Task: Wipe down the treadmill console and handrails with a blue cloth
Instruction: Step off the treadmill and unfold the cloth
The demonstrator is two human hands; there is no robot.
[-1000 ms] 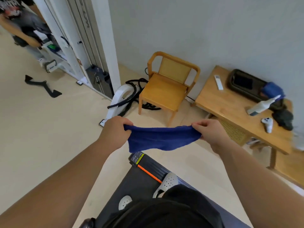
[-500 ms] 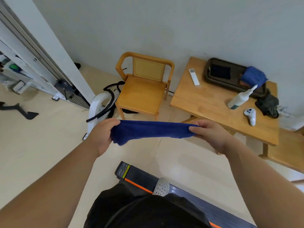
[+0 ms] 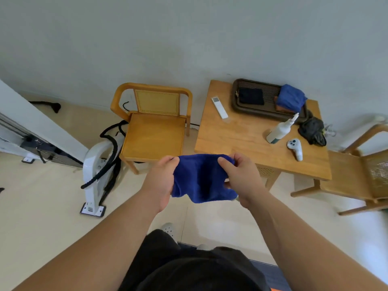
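Hanging in mid-air between both hands, the dark blue terry cloth (image 3: 199,179) sits at frame centre, above the floor and in front of the bench. The left grip (image 3: 161,181) is closed on the cloth's left edge, with the fingers curled round bunched fabric. The right grip (image 3: 241,179) pinches the right edge between thumb and fingers. The cloth is slack. It sags in soft folds between the two grips, with a deep crease down the middle and a rounded lower hem. The colour is uniform across the pile.

The pale beige floor (image 3: 42,206) runs to a plain grey-white wall (image 3: 189,38). A light wooden armchair with a cane back panel (image 3: 155,133) stands against the wall, just beside the square light wooden bench (image 3: 237,141).

The bench carries:
- a dark brown rectangular tray (image 3: 235,101) at the rear, holding a folded black fabric piece (image 3: 251,95) and a second, bundled blue cloth (image 3: 291,98);
- a slim white remote control (image 3: 219,107) beside the tray;
- a white spray bottle (image 3: 279,131);
- a white handheld controller (image 3: 295,149);
- a crumpled black bag (image 3: 312,131).

A second wooden chair with a woven panel (image 3: 357,175) stands at the bench's right. Left of the armchair, a white curved machine foot (image 3: 94,175) carries looped black cables (image 3: 111,148).

Labels on the spray bottle and on the machine foot plate are too small to read.
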